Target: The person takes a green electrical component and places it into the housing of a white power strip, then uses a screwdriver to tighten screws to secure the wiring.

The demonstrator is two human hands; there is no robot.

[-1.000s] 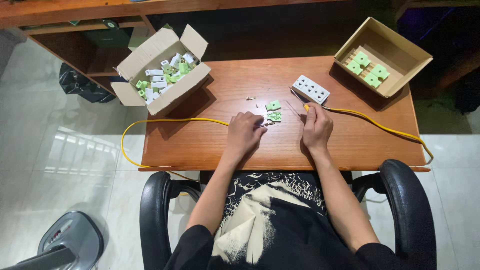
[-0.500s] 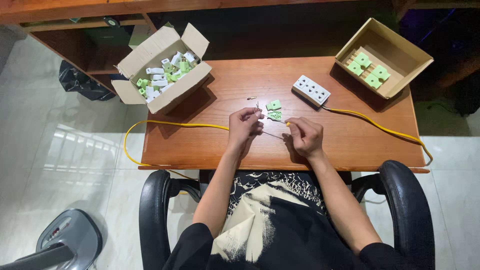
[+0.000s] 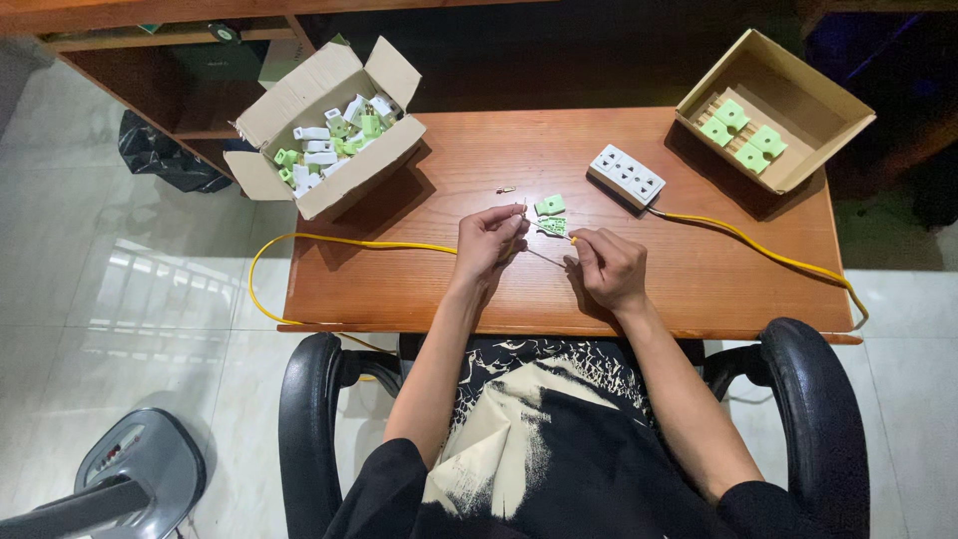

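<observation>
Both hands pinch shut: left hand (image 3: pixel 491 240) on the yellow cable (image 3: pixel 359 243), right hand (image 3: pixel 606 266) on a thin tool (image 3: pixel 547 259). Wiring the green plug piece (image 3: pixel 552 226) on the counter (image 3: pixel 689 279) seems underway; steady aim comes next.

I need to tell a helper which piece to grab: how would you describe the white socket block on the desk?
On the wooden desk, look just left of the open cardboard box at the far right corner. The white socket block lies there, flat, rectangular, with a yellow cable attached, unlike the small green pieces nearby.

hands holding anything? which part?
Left hand pinches the yellow cable near its end. Right hand pinches a thin tool, too small to identify, by its near end.
</observation>
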